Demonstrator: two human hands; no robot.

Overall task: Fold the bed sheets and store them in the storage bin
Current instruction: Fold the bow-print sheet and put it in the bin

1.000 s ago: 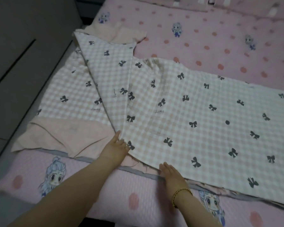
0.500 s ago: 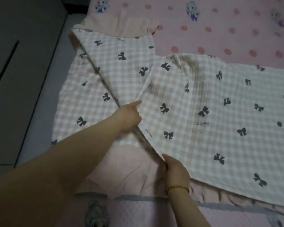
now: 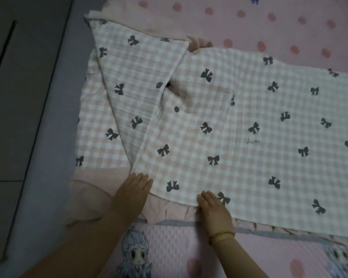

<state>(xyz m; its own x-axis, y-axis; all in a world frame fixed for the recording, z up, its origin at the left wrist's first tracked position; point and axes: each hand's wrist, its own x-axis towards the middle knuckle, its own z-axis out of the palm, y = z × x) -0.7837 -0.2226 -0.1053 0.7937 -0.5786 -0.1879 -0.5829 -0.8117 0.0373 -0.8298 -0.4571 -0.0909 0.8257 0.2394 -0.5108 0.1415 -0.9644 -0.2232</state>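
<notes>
Head view shows us our left hand (image 3: 132, 192) back from the diagonal fold to the pink-checked, bow-printed cotton sheet (image 3: 239, 137)'s near edge beside our right hand (image 3: 213, 209), both flat and open, smoothing before another fold on the pink bed (image 3: 249, 23)'s left side.

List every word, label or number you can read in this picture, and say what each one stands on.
Small dark script on the checked sheet, right of its middle: too blurred to read.
Nothing else carries writing: the pink bedspread shows only dots and cartoon figures, and the bracelet on the right hand is plain.
</notes>
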